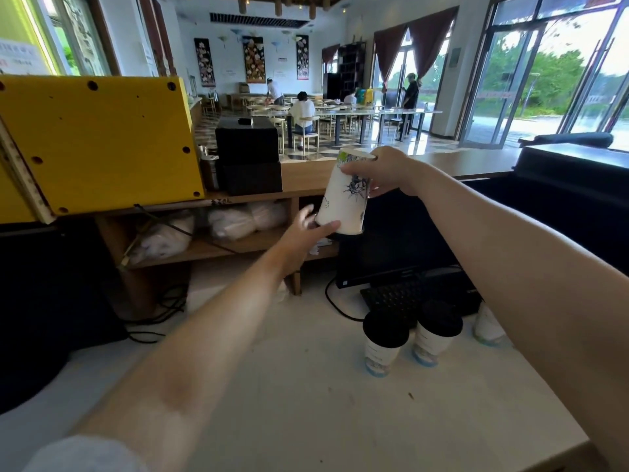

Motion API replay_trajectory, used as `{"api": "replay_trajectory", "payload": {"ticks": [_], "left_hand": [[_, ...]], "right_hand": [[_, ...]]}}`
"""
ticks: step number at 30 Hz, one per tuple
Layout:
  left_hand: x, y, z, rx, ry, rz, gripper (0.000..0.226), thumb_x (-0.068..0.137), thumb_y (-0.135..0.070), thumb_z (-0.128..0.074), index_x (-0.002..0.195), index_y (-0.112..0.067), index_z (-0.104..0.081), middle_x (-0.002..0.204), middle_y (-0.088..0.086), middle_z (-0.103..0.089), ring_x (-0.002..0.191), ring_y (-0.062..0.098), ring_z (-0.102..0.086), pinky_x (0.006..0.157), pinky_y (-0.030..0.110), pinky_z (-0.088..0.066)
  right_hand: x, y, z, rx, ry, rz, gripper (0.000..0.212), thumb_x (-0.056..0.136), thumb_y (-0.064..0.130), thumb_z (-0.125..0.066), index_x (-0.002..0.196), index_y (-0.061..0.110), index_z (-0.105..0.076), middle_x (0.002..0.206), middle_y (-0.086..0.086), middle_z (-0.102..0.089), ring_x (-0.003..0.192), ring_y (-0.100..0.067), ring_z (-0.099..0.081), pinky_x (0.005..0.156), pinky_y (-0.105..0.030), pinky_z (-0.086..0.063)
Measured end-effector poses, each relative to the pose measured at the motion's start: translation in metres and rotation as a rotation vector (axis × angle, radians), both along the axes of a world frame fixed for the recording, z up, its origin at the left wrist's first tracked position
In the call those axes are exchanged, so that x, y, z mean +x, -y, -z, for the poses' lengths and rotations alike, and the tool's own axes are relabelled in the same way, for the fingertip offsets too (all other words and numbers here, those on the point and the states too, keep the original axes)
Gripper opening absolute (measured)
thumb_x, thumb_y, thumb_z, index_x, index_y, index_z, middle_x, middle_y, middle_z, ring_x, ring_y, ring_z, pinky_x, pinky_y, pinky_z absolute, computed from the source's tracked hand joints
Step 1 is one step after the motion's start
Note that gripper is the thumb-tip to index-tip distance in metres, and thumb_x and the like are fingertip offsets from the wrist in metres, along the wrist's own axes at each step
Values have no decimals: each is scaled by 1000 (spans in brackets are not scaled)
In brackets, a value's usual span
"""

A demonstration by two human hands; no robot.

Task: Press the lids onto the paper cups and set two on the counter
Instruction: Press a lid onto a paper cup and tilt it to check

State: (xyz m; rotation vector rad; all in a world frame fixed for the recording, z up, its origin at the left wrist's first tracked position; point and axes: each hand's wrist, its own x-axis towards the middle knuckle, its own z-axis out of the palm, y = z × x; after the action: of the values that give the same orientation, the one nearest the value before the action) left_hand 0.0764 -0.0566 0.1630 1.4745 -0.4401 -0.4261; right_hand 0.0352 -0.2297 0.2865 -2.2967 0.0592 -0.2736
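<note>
Head view: two lidded cups (385, 342) stand on the near worktop (306, 403). Farther out, an upturned paper cup (343, 195) is pinched by the right hand (388, 172); the left hand (306, 229), spread, cups its wide end. Slippage is likely if either grip is relaxed.
</note>
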Motion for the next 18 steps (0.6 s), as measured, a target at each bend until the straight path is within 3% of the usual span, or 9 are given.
{"api": "replay_trajectory", "payload": {"ticks": [3, 5, 9, 12, 15, 18], "left_hand": [[-24, 6, 28, -386, -468, 75, 88, 81, -49, -62, 146, -7, -20, 146, 27, -33, 134, 39, -38, 107, 49, -39], [-38, 15, 32, -597, -567, 139, 79, 85, -49, -54, 139, 2, -30, 137, 32, -41, 128, 40, -45, 100, 47, -46], [-40, 22, 16, -778, -545, 59, 50, 90, -40, -56, 123, -4, -49, 125, 26, -46, 120, 38, -48, 94, 47, -50], [-29, 18, -10, -803, -541, -62, 47, 89, -36, -59, 122, -4, -49, 121, 22, -46, 105, 34, -53, 88, 48, -54], [-20, 17, -33, -853, -530, -150, 42, 88, -29, -62, 120, -6, -48, 125, 18, -49, 118, 35, -50, 94, 54, -47], [-16, 16, -56, -810, -433, -172, 27, 88, -20, -63, 109, -7, -52, 109, 11, -55, 124, 31, -47, 104, 57, -38]], "right_hand": [[-2, 0, 5, 100, -25, -29, 64, 79, 42, -70, 121, 0, -47, 112, -10, -58, 94, -21, -64, 81, -37, -58], [-3, 0, 10, 165, -51, -48, 67, 78, 42, -71, 124, 0, -46, 116, -10, -59, 95, -20, -65, 75, -36, -60], [-8, 9, 16, 298, -19, -59, 54, 81, 36, -68, 123, 9, -47, 120, -11, -56, 102, -25, -64, 83, -42, -58], [-17, 19, 20, 379, -13, -105, 34, 87, 23, -64, 114, 14, -48, 110, -8, -59, 98, -22, -64, 88, -37, -56], [-22, 26, 32, 368, -54, -119, 50, 82, 22, -70, 122, 11, -42, 123, -13, -55, 107, -23, -61, 93, -38, -54], [-27, 25, 46, 309, -75, -104, 60, 81, 20, -71, 129, 8, -36, 127, -15, -53, 112, -25, -59, 97, -41, -51]]}}
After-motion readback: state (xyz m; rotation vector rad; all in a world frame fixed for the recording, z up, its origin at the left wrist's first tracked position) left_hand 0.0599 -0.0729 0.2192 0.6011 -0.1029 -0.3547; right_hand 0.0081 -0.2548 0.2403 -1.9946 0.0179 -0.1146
